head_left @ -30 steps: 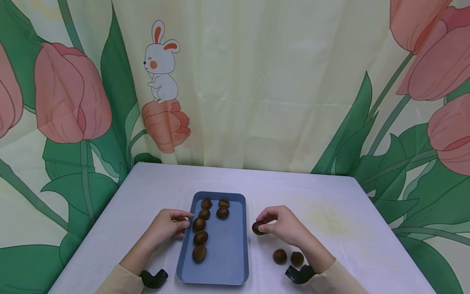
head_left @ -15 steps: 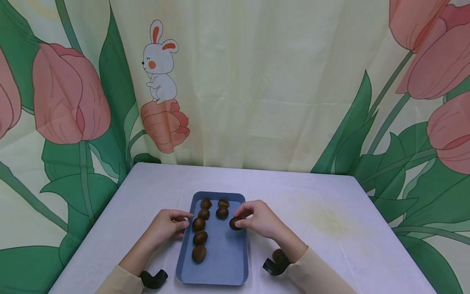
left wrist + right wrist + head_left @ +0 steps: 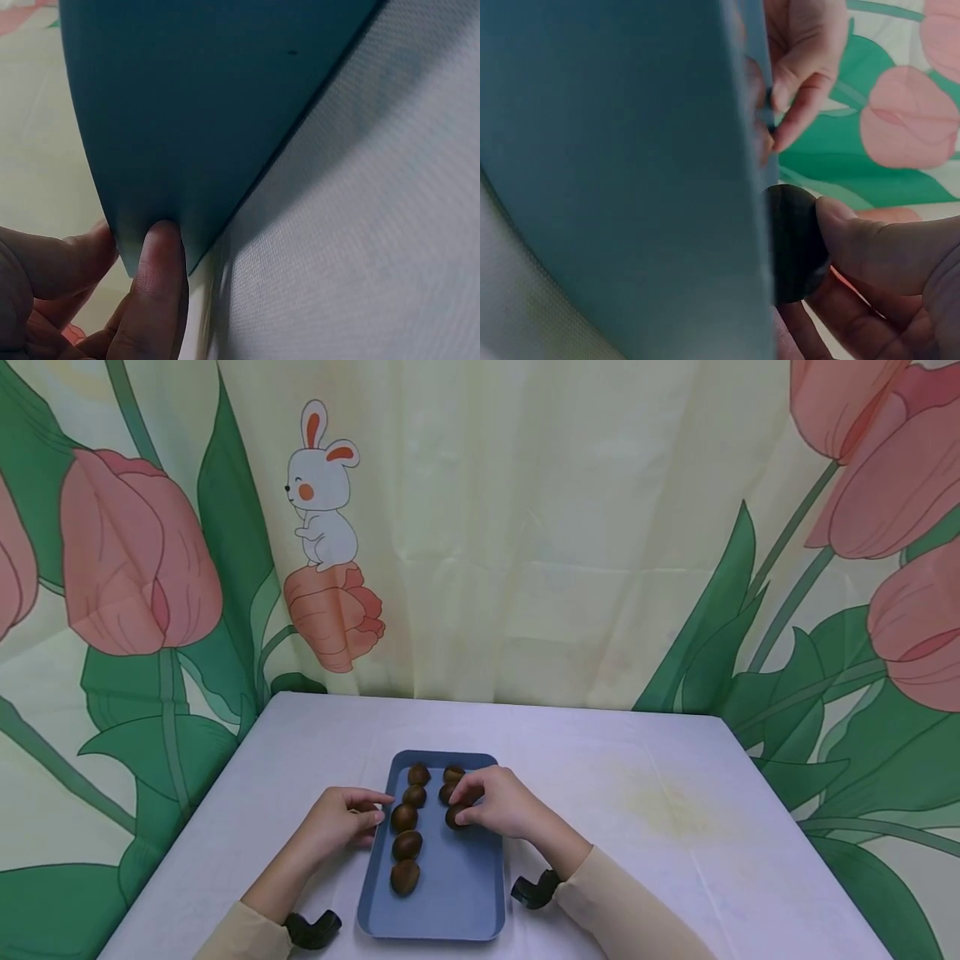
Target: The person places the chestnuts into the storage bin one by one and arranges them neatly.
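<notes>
A blue-grey rectangular tray point(image 3: 459, 893) lies on the white-covered table. My right hand point(image 3: 501, 803) reaches over its right rim and pinches a brown chestnut point(image 3: 454, 818) between thumb and fingertips, just in front of two chestnuts point(image 3: 453, 774) near the far end. In the right wrist view the held chestnut point(image 3: 796, 244) shows dark beside the tray wall. Along the tray's left side runs a line of several chestnuts point(image 3: 405, 877). My left hand point(image 3: 341, 818) touches the left rim with extended fingers; its fingertip point(image 3: 161, 240) rests against the outer wall in the left wrist view.
Black wrist-camera mounts sit at the left cuff point(image 3: 313, 930) and the right cuff point(image 3: 536, 890). Behind the white tablecloth point(image 3: 645, 760) hangs a curtain point(image 3: 525, 527) printed with tulips and a rabbit. The right forearm covers the table spot right of the tray.
My right hand has carried the chestnut leftward from beside the tray to the shorter line inside it. Two chestnuts on the table are now hidden behind the right arm. My left hand stays put.
</notes>
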Demonstrator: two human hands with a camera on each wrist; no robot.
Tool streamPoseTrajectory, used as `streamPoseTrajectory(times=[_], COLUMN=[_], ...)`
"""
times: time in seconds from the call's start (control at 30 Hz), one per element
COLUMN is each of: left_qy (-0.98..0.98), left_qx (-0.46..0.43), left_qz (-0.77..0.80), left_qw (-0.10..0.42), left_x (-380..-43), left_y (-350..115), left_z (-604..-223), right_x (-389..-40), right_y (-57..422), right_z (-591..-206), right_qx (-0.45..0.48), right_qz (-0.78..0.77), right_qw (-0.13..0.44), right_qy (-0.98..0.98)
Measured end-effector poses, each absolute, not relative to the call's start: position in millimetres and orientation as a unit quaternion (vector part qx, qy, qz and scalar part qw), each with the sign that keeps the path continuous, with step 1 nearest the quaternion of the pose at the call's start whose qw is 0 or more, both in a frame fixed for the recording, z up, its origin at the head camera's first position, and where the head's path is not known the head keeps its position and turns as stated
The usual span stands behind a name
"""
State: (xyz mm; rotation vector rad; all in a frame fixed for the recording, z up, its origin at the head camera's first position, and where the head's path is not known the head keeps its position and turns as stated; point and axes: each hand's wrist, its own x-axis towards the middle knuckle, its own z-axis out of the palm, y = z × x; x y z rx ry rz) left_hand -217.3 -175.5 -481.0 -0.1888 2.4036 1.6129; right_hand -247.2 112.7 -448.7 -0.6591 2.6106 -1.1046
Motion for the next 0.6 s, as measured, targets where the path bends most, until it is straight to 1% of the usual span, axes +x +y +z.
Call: streamPoseTrajectory(times=[0.33,0.6], left_qy=[0.822,0.825], left_qx=[-0.062,-0.058], left_qz=[0.553,0.549], left_qw=[0.121,0.122], left_x=[-217,-218], left_y=[-176,-176], left_z=[-481,-481], right_x=[-250,-250], right_y=[101,99], right_z=[-459,-459], right_qx=[-0.245,-0.246], right_qz=[-0.332,-0.313], right_qw=[0.111,0.11], right_qy=[0.904,0.91])
